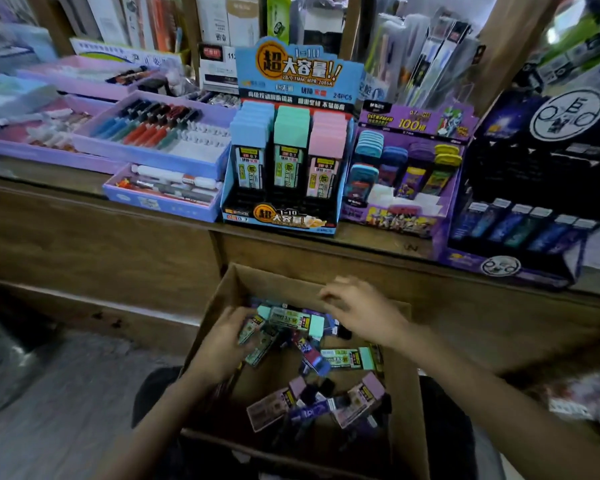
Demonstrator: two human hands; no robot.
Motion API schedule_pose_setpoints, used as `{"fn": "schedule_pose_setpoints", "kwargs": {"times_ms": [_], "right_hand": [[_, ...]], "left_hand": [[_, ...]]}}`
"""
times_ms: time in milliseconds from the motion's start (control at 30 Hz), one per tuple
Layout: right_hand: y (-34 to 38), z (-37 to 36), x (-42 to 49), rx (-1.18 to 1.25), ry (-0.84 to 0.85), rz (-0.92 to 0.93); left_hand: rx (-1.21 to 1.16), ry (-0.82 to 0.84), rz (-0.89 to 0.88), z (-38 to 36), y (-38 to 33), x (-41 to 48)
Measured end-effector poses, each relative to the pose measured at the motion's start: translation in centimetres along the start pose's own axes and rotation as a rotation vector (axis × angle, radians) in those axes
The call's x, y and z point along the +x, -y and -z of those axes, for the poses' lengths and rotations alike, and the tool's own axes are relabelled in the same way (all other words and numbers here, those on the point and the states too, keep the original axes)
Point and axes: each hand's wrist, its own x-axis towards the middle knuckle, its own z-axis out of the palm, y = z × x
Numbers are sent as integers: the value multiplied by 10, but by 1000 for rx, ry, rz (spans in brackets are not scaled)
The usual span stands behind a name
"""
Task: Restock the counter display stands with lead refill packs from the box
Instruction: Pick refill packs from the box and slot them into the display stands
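Observation:
A cardboard box (222, 296) sits below the wooden counter, holding several loose lead refill packs (347, 356) with mint, pink and purple caps. My left hand (222, 344) is inside the box and grips mint-capped packs (257, 337). My right hand (360, 313) hovers over the far side of the box with fingers bent above a mint pack (296, 320); whether it holds anything is unclear. On the counter stands a blue display stand (284, 216) with blue, mint and pink packs, beside a purple stand (395, 216) and a dark stand (520, 261).
Purple trays of pens (153, 133) and a small blue tray (163, 192) fill the counter's left side. Shelves of packaged stationery rise behind. A grey floor lies to the left of the box.

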Motion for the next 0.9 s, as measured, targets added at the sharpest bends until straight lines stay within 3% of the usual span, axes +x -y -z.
{"fn": "schedule_pose_setpoints", "kwargs": {"times_ms": [100, 267, 467, 567, 767, 900], "right_hand": [[-24, -50, 6, 46, 148, -152], [-47, -112, 26, 119, 207, -309], [-65, -150, 38, -42, 254, -305], [-71, -158, 38, -37, 299, -308], [-70, -168, 24, -68, 108, -264], [-75, -173, -2, -17, 112, -269]], "left_hand": [[87, 100, 102, -31, 31, -1], [278, 195, 151, -61, 62, 3], [163, 232, 203, -69, 75, 22], [263, 315, 183, -73, 82, 24], [496, 367, 75, -86, 79, 11], [495, 391, 77, -93, 67, 6]]}}
